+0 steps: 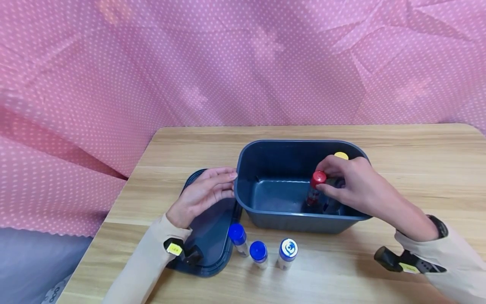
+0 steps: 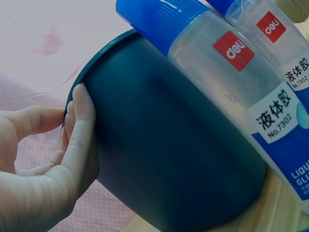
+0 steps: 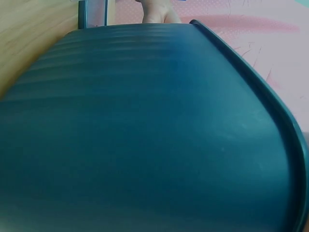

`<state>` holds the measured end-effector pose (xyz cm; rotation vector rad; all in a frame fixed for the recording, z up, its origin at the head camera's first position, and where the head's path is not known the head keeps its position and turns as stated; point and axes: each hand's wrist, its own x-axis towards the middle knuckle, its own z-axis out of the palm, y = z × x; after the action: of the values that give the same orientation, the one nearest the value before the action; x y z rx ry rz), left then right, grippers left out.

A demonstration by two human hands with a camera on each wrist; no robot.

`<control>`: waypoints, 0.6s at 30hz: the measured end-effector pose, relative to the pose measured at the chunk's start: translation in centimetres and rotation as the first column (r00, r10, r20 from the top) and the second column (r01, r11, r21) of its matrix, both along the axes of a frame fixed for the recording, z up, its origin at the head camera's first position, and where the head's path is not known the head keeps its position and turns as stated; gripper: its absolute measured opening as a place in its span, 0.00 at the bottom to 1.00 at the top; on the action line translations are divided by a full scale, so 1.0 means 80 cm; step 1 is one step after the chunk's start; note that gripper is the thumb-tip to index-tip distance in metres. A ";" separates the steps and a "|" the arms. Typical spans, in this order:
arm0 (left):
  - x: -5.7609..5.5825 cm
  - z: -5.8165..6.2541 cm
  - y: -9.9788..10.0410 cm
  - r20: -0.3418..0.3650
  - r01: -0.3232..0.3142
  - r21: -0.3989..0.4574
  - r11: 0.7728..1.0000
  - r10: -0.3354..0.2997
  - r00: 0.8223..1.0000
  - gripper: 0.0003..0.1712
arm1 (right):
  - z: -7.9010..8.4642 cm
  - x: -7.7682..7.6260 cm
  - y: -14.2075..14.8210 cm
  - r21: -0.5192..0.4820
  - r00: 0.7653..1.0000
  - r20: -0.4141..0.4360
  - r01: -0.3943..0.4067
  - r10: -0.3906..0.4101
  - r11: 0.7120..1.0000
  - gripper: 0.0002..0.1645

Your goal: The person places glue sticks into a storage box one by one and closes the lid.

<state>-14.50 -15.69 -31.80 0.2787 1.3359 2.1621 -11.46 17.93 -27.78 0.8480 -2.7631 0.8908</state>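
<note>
A deep dark-blue plastic bin (image 1: 303, 222) stands on the table. My right hand (image 1: 353, 179) reaches over its front right rim and pinches a red-capped bottle (image 1: 318, 179) by the cap, upright inside. Beside that bottle, partly behind the hand, stands a yellow-capped bottle (image 1: 341, 156). My left hand (image 1: 206, 192) touches the left end of the bin at the rim, its fingers fairly straight against the outer wall (image 2: 164, 125). In the right wrist view the bin's wall (image 3: 159, 125) hides the right hand's fingers.
In front of the bin stand two blue-capped liquid glue bottles (image 1: 237, 234) (image 1: 259, 252) and a bottle with a white-and-blue top (image 1: 287, 250). A dark-blue lid (image 1: 212, 236) lies left of the bin, below the left hand. Pink dotted cloth (image 1: 243, 63) hangs behind the wooden table.
</note>
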 end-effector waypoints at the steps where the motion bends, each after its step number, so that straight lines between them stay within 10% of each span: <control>1: 0.000 0.000 0.000 -0.001 0.001 0.000 1.000 -0.001 1.000 0.11 | 0.000 0.000 0.000 0.002 1.000 0.000 0.001 -0.001 1.000 0.15; 12: 0.003 -0.001 -0.002 0.008 -0.005 0.008 1.000 0.005 1.000 0.12 | -0.001 -0.001 0.000 -0.004 1.000 -0.021 0.013 -0.013 1.000 0.14; 18: 0.016 0.000 -0.021 -0.103 0.019 -0.081 0.997 -0.028 0.994 0.12 | 0.007 0.007 0.012 -0.047 0.978 -0.201 0.056 -0.064 0.997 0.17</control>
<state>-13.22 -17.34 -31.81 0.3784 1.4657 2.0941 -10.88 18.89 -27.26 0.7955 -2.5724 0.8006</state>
